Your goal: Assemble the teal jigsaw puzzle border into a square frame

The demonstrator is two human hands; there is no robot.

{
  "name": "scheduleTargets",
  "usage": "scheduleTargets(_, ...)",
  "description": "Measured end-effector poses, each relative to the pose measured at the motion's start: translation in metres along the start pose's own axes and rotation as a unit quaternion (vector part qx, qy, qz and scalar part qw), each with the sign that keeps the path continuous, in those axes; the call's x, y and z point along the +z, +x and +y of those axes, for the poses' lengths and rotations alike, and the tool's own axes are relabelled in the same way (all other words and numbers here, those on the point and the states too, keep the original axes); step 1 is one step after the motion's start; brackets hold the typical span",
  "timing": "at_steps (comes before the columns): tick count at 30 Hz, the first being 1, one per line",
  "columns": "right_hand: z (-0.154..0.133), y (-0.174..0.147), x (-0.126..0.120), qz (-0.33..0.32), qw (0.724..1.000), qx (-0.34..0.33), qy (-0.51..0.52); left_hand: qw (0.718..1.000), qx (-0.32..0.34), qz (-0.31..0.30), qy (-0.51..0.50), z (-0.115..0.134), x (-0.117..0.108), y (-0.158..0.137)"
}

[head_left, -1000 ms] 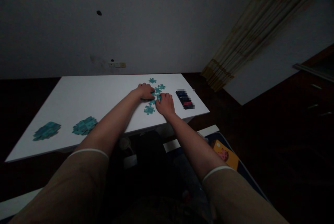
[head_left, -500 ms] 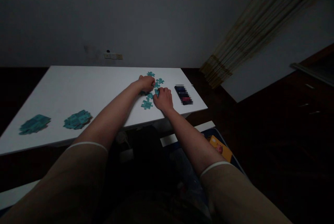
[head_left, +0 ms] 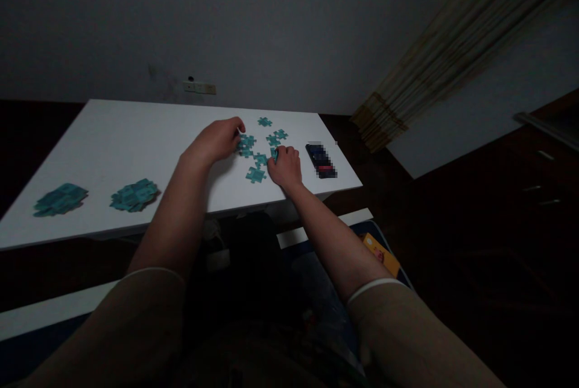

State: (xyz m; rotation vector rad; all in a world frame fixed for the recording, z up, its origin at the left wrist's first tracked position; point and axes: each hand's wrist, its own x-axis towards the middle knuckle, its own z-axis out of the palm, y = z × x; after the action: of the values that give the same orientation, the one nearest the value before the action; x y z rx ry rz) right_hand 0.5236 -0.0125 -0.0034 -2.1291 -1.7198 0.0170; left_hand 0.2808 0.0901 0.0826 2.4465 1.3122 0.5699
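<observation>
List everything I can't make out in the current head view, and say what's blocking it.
All in the head view:
- Left hand: whether its fingertips touch the puzzle pieces; its own back hides them.
- Right hand: its grip on the piece at its thumb; fingers cover it.
- Left pile: lower pieces, under upper ones.
- Dark object: details, blurred by pixel blocks.
- Curtain: top, cut by the upper edge.

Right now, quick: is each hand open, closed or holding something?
Left hand: curled beside teal puzzle pieces; grip can't be told.
Right hand: touching one teal piece; grip can't be told.
</observation>
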Motion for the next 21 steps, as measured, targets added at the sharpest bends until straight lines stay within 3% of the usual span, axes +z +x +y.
scheduleTargets(7, 0.0, 0.001, 0.003, 0.004, 1.0, -0.001, 0.001, 0.982, -0.15, -0.096, 0.064, -0.053, -0.02, -0.059)
scheduleTargets(11, -0.001, 0.0, 0.0, 0.001, 1.0, -0.001, -0.001, 0.964, -0.194, -0.111, 0.144, -0.051, -0.026, -0.072)
scheduleTargets(16, -0.003, 0.0, -0.003, -0.009, 1.0, 0.006, -0.015, 0.968, -0.105, -0.061, 0.22, -0.008, -0.017, -0.073)
scheduleTargets(21, -0.004, -0.001, -0.004, -0.005, 1.0, 0.009, -0.017, 0.983, 0.018, -0.085, 0.159, 0.04, 0.028, -0.084)
